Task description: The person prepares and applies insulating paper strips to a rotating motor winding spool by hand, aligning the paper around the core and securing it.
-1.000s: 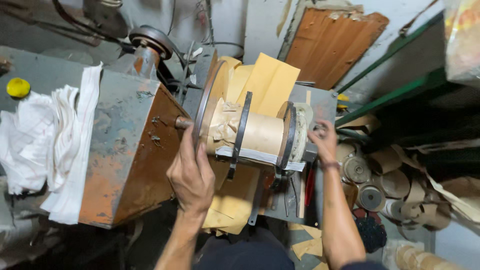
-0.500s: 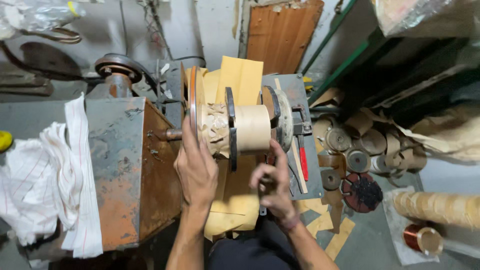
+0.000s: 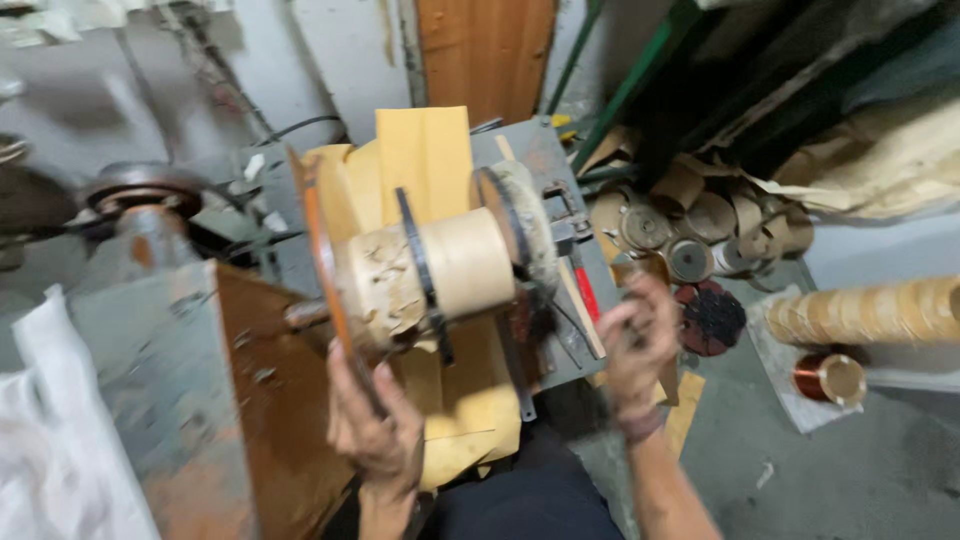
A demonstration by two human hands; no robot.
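Observation:
A paper-wrapped cylinder [image 3: 440, 275] sits on a horizontal shaft between flat discs on a rusty winding machine [image 3: 255, 400]. Yellow-brown paper sheets [image 3: 425, 160] stand behind it and hang below it. My left hand [image 3: 375, 425] reaches up from below and grips the lower rim of the orange-edged left disc [image 3: 318, 240]. My right hand [image 3: 640, 345] is to the right of the grey end plate [image 3: 545, 200], near a red-handled tool [image 3: 586, 295]. Its fingers are curled in a pinch, and blur hides anything thin in them.
Several cardboard rings and small coils [image 3: 700, 225] lie heaped at the right under a green frame [image 3: 620, 110]. A long wound roll [image 3: 870, 310] and a copper wire spool [image 3: 828, 378] lie on the floor. White cloth [image 3: 55, 440] hangs at the left. A wooden board [image 3: 485, 50] leans behind.
My right hand has moved from under the cylinder out to the right of the end plate. My left hand stays at the left disc. The view has shifted.

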